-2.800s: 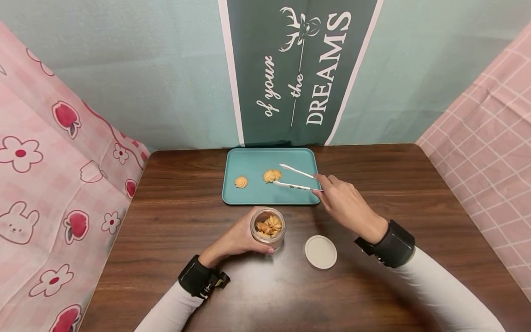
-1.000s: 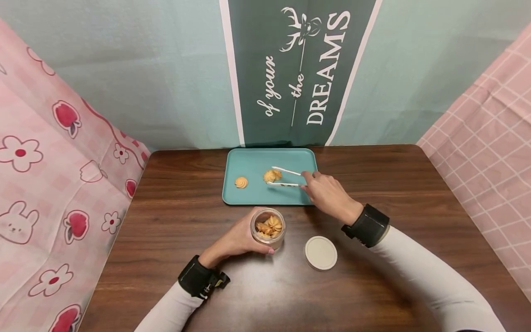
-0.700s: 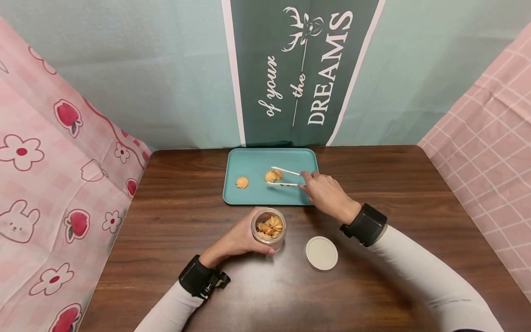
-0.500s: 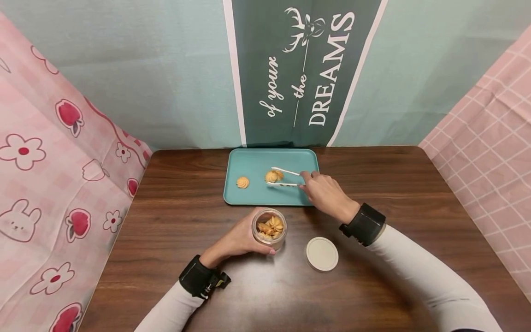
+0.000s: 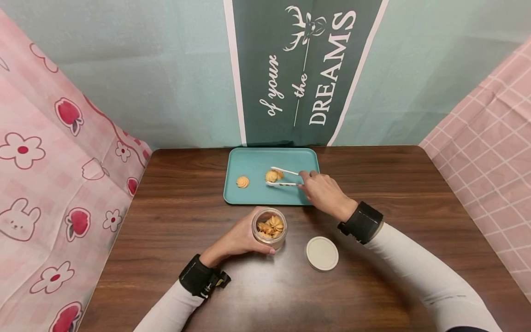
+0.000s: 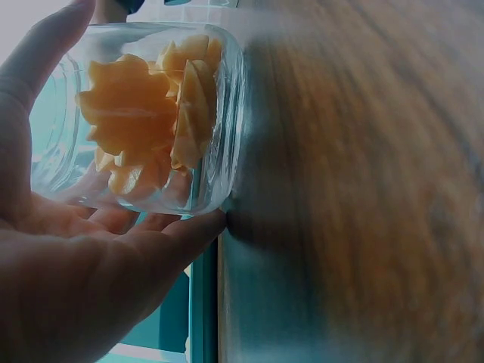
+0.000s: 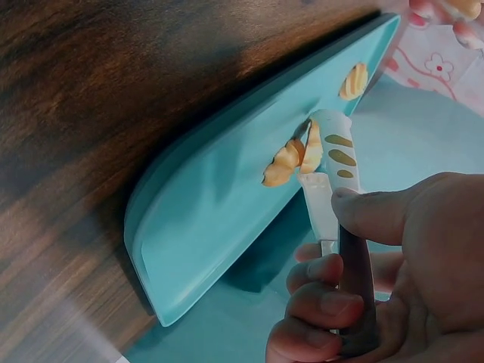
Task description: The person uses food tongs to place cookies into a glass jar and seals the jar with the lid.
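Observation:
My left hand grips a clear glass jar on the table. Swirled butter cookies fill part of it. In my right hand is a pair of white-tipped tongs, thumb on one arm and fingers curled round the other. The tong tips straddle a cookie near the middle of the teal tray. Against that cookie leans another cookie, seen in the right wrist view. A third cookie lies by itself at the tray's left.
A round cream lid lies on the dark wood table, right of the jar. Behind the tray hangs a pale green curtain with a printed panel. Pink patterned cloths enclose the sides.
My right hand has moved left over the tray, bringing the tong tips around the middle cookies, and has stayed nearly still since. My left hand and the jar have not moved.

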`<move>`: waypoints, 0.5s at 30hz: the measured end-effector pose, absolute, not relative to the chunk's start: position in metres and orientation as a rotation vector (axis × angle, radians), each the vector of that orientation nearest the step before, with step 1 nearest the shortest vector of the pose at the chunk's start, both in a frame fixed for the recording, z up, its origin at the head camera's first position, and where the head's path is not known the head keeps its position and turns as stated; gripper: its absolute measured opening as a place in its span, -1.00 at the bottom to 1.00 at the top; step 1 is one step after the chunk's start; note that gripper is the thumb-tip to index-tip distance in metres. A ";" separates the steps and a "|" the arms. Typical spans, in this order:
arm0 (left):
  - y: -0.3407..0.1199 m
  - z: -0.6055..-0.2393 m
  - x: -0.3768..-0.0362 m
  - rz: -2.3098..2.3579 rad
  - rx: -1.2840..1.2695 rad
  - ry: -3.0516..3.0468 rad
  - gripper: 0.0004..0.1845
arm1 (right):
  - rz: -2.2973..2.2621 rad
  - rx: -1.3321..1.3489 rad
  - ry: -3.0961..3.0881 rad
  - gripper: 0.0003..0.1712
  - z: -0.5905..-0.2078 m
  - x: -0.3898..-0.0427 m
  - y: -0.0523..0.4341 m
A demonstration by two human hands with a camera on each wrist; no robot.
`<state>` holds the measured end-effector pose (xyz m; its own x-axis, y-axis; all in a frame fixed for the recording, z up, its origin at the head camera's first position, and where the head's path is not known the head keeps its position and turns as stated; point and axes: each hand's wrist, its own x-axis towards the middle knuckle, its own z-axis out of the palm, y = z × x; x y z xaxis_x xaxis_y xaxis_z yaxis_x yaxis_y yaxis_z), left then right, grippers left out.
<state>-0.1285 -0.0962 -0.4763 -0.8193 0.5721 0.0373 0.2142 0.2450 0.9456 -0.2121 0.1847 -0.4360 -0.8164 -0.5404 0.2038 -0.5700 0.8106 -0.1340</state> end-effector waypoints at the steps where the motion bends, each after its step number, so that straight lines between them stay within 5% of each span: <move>1: -0.096 -0.476 -0.129 1.594 0.725 2.211 0.03 | 0.282 0.875 -2.844 -0.56 -0.436 -0.212 0.184; 15: -0.097 -0.476 -0.128 1.574 0.714 2.231 0.05 | 0.271 0.876 -2.859 -0.58 -0.440 -0.216 0.182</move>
